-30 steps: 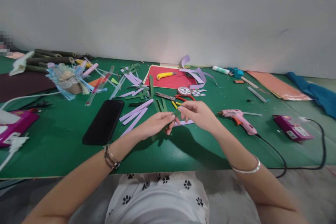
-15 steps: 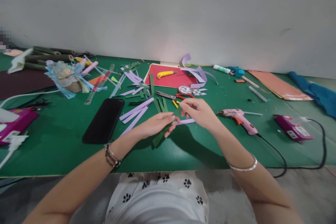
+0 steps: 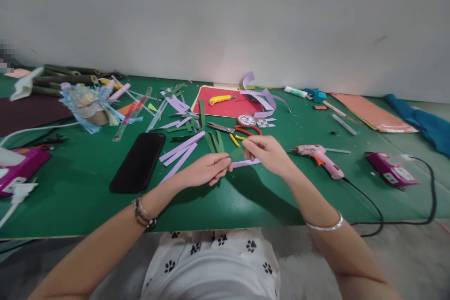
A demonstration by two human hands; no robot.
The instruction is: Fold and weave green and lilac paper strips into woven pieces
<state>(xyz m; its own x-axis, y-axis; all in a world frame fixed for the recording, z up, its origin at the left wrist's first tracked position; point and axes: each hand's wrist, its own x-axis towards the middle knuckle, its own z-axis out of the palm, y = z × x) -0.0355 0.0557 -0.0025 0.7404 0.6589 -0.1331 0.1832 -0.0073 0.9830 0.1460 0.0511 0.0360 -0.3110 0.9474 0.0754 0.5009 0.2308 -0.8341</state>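
Between my two hands, a green paper strip point(image 3: 236, 153) stretches a little above the table. My left hand point(image 3: 211, 168) pinches its left end, and the fingers of my right hand point(image 3: 262, 150) close on the other end. Just behind them lie more green paper strips point(image 3: 215, 142) and a purple paper strip point(image 3: 246, 163). Several purple strips point(image 3: 181, 152) rest to the left of my hands. Scissors with red handles point(image 3: 225, 127) and a yellow-handled tool point(image 3: 235, 139) lie beyond my fingers.
A black phone point(image 3: 138, 163) lies left, and a pink glue gun point(image 3: 321, 159) with a trailing cord lies right. Red paper point(image 3: 211, 108) with a yellow cutter point(image 3: 221, 99) is at the back. Purple power boxes point(image 3: 390, 168) stand at both sides. A white partition point(image 3: 225, 23) rises behind the table.
A green strip that hung below my left hand no longer shows there. My left hand has shifted slightly left, and the strip now spans the gap between my hands.
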